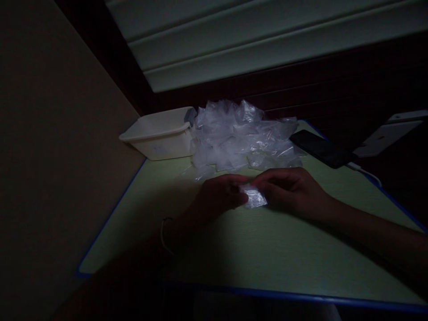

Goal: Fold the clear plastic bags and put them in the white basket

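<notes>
Over the middle of the table, a small clear plastic bag [256, 197] catches the light between my two hands. My left hand [222, 191] pinches it from the left, thumb on its near face. From the right, my right hand [292, 189] is closed on its upper edge with thumb and fingers together. What the bag holds, if anything, I cannot make out in the dim light. Just beyond my hands lies a heap of clear plastic bags [234, 138], crumpled and overlapping.
A cream plastic bin [167, 141] with a grey handle stands at the back left, beside the heap. At the right lies a black phone [323, 148] with a white cable [364, 173]. A white box [381, 138] is beyond it. The pale green table [284, 258] has a blue edge.
</notes>
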Tool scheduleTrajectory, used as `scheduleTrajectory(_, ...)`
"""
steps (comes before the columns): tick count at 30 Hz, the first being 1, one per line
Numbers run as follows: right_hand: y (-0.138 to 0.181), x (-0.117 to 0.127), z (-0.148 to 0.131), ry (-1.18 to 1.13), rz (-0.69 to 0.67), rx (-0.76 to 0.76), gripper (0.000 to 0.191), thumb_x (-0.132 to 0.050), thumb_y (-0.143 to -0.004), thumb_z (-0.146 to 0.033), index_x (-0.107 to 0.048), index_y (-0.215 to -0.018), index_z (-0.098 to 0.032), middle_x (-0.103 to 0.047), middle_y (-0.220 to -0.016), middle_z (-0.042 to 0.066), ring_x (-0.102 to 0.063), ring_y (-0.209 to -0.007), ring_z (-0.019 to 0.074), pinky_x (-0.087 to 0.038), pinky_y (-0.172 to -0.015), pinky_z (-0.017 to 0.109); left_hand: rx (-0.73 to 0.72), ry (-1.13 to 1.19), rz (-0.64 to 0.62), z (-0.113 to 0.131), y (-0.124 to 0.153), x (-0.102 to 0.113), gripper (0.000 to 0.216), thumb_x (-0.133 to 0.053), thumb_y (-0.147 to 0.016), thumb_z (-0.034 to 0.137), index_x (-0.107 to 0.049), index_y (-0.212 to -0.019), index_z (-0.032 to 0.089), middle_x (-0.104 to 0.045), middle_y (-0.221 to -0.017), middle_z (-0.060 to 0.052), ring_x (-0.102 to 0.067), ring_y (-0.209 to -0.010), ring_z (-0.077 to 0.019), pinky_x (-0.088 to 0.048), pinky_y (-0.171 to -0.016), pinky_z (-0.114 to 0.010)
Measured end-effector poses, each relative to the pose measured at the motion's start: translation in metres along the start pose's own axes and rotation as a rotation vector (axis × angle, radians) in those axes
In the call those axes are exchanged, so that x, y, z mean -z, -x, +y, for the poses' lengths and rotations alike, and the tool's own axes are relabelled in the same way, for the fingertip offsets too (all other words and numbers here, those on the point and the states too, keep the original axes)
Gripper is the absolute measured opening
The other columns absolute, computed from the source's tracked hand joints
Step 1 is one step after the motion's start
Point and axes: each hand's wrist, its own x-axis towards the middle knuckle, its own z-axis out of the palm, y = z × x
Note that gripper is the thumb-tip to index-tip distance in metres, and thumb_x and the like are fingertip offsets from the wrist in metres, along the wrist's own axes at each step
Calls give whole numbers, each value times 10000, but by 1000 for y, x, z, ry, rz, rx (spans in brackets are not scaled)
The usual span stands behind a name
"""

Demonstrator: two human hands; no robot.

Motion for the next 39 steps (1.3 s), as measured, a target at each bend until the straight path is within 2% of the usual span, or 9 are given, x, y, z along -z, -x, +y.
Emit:
scheduleTrajectory(3,1,0,-1,19,-17,53,213,-613,-847,-333,-738,-920,-176,-716,-790,50,-617,-660,160,-483,-592,285,21,-29,-9,-1,-1,0,384,-721,-752,429,-695,-986,126,-629,-602,5,-555,-541,-87,-439,-528,-206)
scheduleTrajectory(6,2,-1,-1,49,-28,96,206,-599,-862,-319,-723,-942,-176,-722,-835,56,-642,-735,179,-506,-667,303,21,-31,-3,-6,-3,0,318,-719,-764,417,-702,-879,120,-661,-630,-15,-552,-519,-80,-450,-511,-199)
scheduleTrajectory(8,2,-2,0,65,-19,103,227,-595,-867,-316,-700,-1008,-172,-715,-856,59,-639,-732,173,-504,-654,295,24,-24,5,-9,-4,0,282,-739,-750,377,-702,-861,121,-677,-641,-19,-557,-509,-76,-462,-507,-196)
scheduleTrajectory(12,2,-4,2,29,4,51,367,-630,-842,-345,-623,-1156,-156,-682,-807,43,-585,-621,133,-449,-523,245,7,-73,64,-9,-3,-1,255,-739,-748,350,-702,-869,128,-691,-645,-25,-567,-494,-79,-469,-483,-192)
scheduleTrajectory(15,0,-5,3,12,-27,6,329,-649,-825,-365,-669,-1060,-136,-663,-753,35,-557,-597,118,-431,-510,237,-21,-152,106,-8,-1,-2,232,-748,-740,337,-704,-853,139,-681,-630,-11,-566,-500,-76,-460,-483,-183)
scheduleTrajectory(19,-1,-4,4,65,-46,19,267,-615,-844,-362,-721,-959,-145,-663,-725,32,-545,-590,116,-418,-507,238,-32,-258,94,-7,1,-1,239,-724,-766,358,-720,-892,155,-671,-640,6,-556,-515,-68,-433,-489,-176)
scheduleTrajectory(24,-1,-4,3,68,-6,23,248,-601,-846,-354,-722,-911,-147,-659,-694,27,-536,-566,113,-408,-487,236,-27,-404,11,-5,1,0,366,-609,-854,437,-699,-645,150,-557,-479,30,-493,-463,-57,-361,-472,-179)
scheduleTrajectory(31,-1,-4,3,56,-76,53,219,-618,-848,-342,-724,-912,-162,-696,-787,39,-601,-682,140,-470,-597,259,-19,-449,23,-5,3,0,378,-608,-849,454,-703,-641,153,-544,-476,30,-465,-460,-56,-339,-470,-183)
scheduleTrajectory(39,-4,0,6,110,-84,-6,283,-580,-865,-382,-707,-805,-137,-577,-618,-3,-461,-519,88,-356,-455,217,7,-382,24,-4,1,0,361,-637,-831,440,-688,-621,150,-554,-464,34,-480,-433,-53,-350,-454,-174)
